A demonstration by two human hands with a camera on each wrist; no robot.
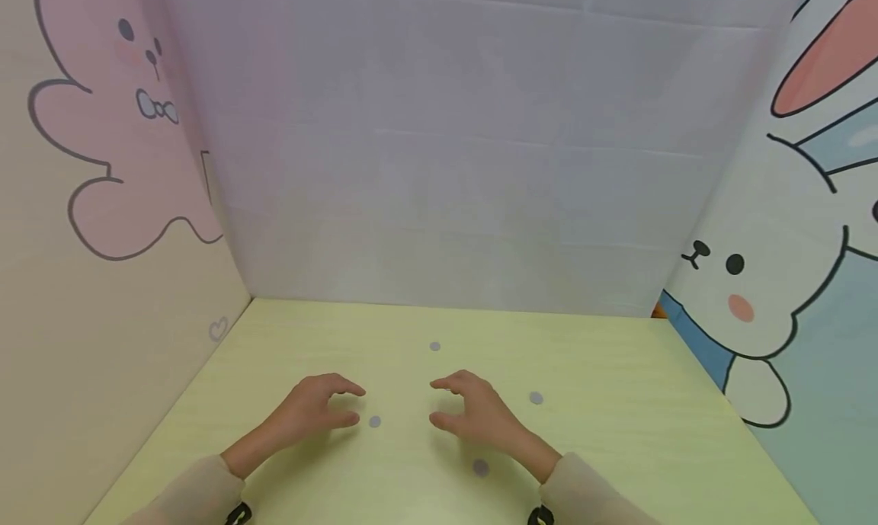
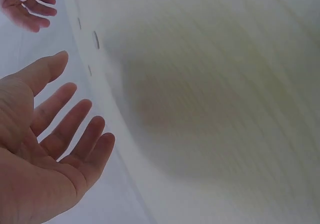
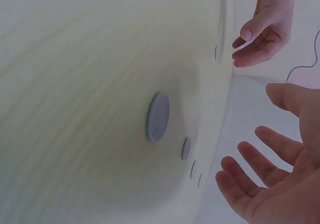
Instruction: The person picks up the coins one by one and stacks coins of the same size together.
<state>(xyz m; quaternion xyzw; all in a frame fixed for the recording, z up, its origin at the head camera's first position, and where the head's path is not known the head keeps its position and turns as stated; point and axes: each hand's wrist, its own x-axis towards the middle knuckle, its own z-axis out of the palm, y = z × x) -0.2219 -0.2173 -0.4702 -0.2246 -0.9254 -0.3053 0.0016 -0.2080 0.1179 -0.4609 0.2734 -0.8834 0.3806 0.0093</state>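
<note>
Nearest, a grey dot lies on the yellow counter just under the right wrist. Next, the left hand and right hand hover with loosely curled, relaxed grips, holding nothing. A second dot lies just beside the left fingertips. Another dot sits right of the right hand; the farthest dot lies beyond both.

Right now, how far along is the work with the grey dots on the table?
Nothing looks done: four grey dots lie scattered on the yellow table, at and. In hand: nothing yet. The left hand and right hand hover with relaxed, empty fingers, the left nearest one dot. Left: any handling of the dots, it seems.
</note>
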